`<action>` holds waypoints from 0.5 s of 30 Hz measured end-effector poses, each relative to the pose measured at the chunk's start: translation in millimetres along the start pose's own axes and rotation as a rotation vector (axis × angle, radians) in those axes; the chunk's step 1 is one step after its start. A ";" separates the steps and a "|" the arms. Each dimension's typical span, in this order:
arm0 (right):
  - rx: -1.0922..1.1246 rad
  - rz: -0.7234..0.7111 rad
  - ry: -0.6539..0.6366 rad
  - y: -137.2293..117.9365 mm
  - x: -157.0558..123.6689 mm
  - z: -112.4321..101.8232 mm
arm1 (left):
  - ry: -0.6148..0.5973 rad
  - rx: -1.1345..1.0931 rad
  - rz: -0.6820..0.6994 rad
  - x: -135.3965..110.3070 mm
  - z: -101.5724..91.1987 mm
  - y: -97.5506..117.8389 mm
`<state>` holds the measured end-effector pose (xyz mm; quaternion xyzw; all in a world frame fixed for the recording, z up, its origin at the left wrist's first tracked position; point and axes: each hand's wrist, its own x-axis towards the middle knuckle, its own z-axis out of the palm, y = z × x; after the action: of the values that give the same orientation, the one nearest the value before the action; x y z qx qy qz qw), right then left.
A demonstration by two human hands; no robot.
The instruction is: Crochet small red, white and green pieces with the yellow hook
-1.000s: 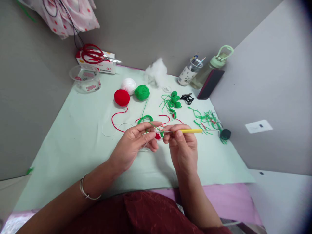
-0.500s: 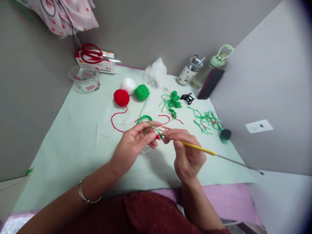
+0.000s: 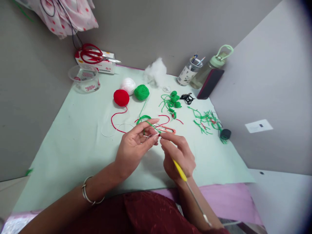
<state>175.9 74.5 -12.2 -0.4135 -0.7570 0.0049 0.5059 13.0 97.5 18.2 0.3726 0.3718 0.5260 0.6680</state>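
My left hand (image 3: pixel 135 146) pinches a small crochet piece (image 3: pixel 159 134) between thumb and fingers. Green yarn runs over its raised index finger, and the fingers mostly hide the piece. Closed around a crochet hook with a yellow handle (image 3: pixel 179 170), my right hand (image 3: pixel 179 156) has its index fingertip at the piece. The hook's metal shaft slants down toward my right forearm; its working tip is hidden. Behind the hands lie a green yarn loop (image 3: pixel 143 117) and an orange-pink clip-like tool (image 3: pixel 168 129). A green yarn ball (image 3: pixel 141 92) trails its strand toward my left hand.
A red yarn ball (image 3: pixel 121 97) and a white yarn ball (image 3: pixel 128 86) sit farther back. Green crocheted pieces (image 3: pixel 174 99), a black hair claw (image 3: pixel 187 98) and yarn scraps (image 3: pixel 207 120) lie to the right. Red scissors (image 3: pixel 91 53) rest on a box at the back left.
My right hand has moved slightly left and turned, so the hook's handle swung from pointing right to pointing down toward me. My left hand still pinches the crochet piece.
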 end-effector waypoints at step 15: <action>0.714 0.581 0.199 -4.9 27.7 -4.5 | -0.083 -0.291 -0.276 10.0 -10.3 7.9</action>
<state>172.3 86.9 13.2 -0.4068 -0.5084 0.3668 0.6645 2.2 109.7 19.6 0.2392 0.3116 0.4617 0.7953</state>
